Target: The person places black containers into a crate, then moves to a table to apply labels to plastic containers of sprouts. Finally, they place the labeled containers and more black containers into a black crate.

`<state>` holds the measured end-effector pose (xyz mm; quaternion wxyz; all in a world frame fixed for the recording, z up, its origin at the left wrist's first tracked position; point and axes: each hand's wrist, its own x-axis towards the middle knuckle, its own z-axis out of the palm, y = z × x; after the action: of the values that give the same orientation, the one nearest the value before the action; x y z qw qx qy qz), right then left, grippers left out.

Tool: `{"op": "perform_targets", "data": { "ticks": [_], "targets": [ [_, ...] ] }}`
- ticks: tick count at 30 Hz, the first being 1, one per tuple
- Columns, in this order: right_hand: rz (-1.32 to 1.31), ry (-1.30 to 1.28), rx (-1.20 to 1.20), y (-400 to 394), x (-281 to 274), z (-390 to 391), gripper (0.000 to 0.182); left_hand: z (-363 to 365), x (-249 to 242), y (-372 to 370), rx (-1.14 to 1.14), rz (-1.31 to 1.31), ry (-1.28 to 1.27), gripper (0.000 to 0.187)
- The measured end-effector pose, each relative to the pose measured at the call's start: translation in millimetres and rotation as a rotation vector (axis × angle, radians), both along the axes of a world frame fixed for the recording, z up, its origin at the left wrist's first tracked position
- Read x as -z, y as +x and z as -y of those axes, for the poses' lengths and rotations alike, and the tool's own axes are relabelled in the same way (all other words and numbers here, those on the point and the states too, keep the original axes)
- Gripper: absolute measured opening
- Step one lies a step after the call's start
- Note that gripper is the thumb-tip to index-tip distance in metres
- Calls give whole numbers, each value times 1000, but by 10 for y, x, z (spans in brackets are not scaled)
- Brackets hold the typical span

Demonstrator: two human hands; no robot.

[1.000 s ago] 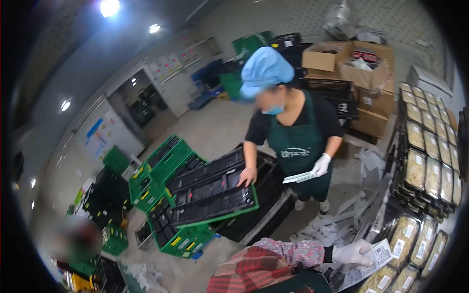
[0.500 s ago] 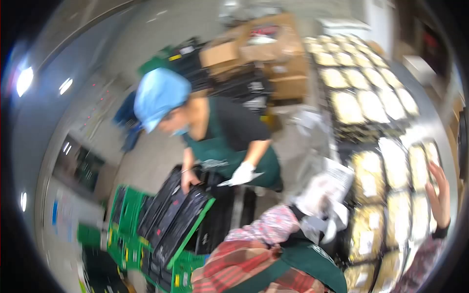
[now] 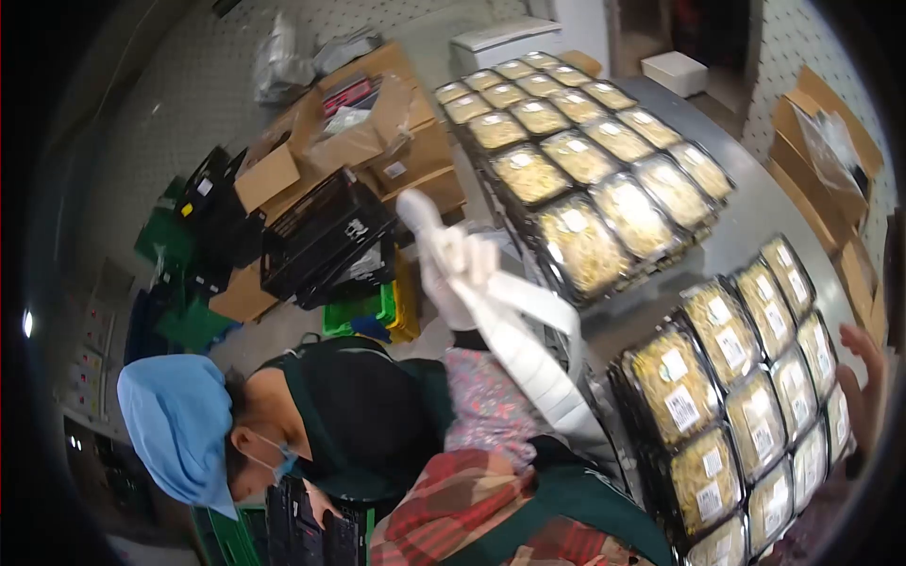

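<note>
My left hand [image 3: 458, 259], in a white glove under a floral sleeve, is raised near the middle of the view. Its fingers close round a long white strip of labels [image 3: 533, 363], which hangs down to the right. At the right edge my bare right hand [image 3: 864, 377] has its fingers apart, beside clear-lidded black trays of pale yellow food [image 3: 755, 424]. Nothing is visible between its fingers. These trays carry white labels. Farther back, stacked trays [image 3: 590, 236] of similar food each show a smaller label.
A co-worker [image 3: 354, 415] in a blue cap bends at lower left, a hand on a black crate [image 3: 293, 524]. Black crates [image 3: 326, 236] and open cardboard boxes [image 3: 415, 156] stand behind. Another carton [image 3: 802, 170] is at far right, beyond the metal table [image 3: 788, 198].
The view has swung right. My left hand has lifted away from the trays with the strip, which now hangs unfolded. The co-worker appears lower and bends down more.
</note>
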<state>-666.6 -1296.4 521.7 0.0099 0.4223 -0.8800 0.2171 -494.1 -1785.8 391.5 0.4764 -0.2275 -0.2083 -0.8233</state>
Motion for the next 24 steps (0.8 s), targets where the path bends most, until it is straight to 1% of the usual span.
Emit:
{"op": "perform_targets", "data": {
  "ticks": [1,2,3,4,5,6,8,10,12,13,16,18,19,20,21,24],
  "targets": [
    [-12,21,2,25,-81,115,40,98,-76,-72,10,-1,-21,37],
    [-23,29,-1,45,-165,223,39,179,-133,-108,6,82,-31,40],
    [-31,37,-7,86,-221,319,38,203,-195,-171,4,112,-43,41],
    [-42,48,-9,167,-253,449,37,291,-159,-210,15,91,-233,35],
    [-50,49,-9,196,-295,512,36,215,-251,-182,-16,221,-111,35],
    [-53,55,-14,231,-340,569,35,195,-236,-189,-57,254,-76,32],
    [-42,71,-29,234,-396,697,33,88,-143,-170,-58,409,-31,30],
    [-37,62,-48,216,-379,752,32,-59,17,-195,-42,527,-99,29],
    [-36,70,-66,176,-372,786,30,-161,14,-198,74,576,-203,35],
    [-74,133,-81,146,-351,778,31,-196,49,-228,134,557,-229,36],
    [-103,202,-77,51,-361,774,30,-141,143,-276,324,503,-331,40],
    [-92,155,-88,54,-420,922,32,-77,126,-269,403,491,-369,39],
    [-96,136,-105,19,-402,975,31,-25,164,-285,401,489,-385,37],
    [-102,116,-122,8,-395,1128,31,84,188,-283,400,528,-475,35],
    [-57,104,-88,30,-377,1293,30,197,206,-282,426,537,-546,33],
    [-48,203,-150,102,-420,2056,31,583,297,-393,517,527,-690,30]
  ]
}}
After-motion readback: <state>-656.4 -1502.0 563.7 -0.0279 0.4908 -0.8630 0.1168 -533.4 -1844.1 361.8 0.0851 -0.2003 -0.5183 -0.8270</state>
